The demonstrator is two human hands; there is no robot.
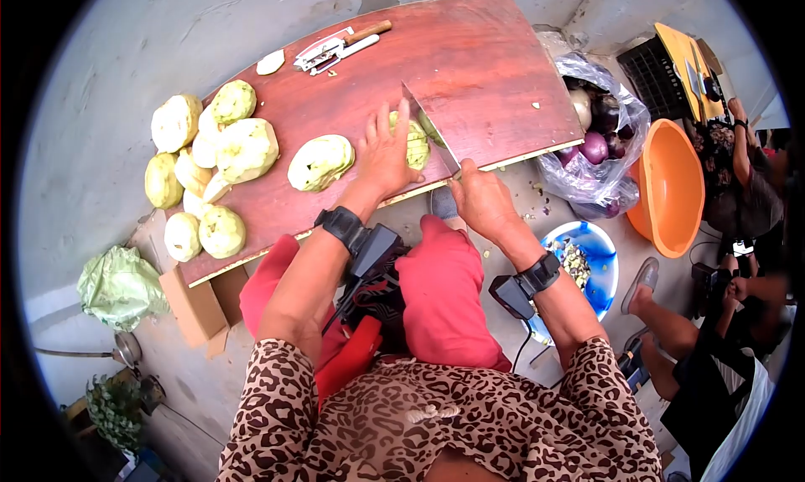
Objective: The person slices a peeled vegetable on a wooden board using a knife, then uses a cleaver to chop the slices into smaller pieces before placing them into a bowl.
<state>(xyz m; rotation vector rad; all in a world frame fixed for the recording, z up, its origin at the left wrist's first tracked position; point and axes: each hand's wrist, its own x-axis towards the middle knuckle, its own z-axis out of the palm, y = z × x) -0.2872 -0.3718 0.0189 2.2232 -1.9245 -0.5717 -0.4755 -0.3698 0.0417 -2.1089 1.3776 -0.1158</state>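
Observation:
My left hand holds a peeled pale-green vegetable near the front edge of the red-brown board, its thumb and index finger along the vegetable's side. In my right hand is the handle of a large kitchen knife. The broad blade points away from me and stands right at the vegetable's right side, with a green part of it showing past the blade. Left of my left hand lies another whole peeled vegetable.
Several peeled vegetables are heaped at the board's left end. Peeling tools lie at the back. To the right are a plastic bag of purple vegetables, an orange basin and a blue-white bowl of peelings. Other people sit farther right.

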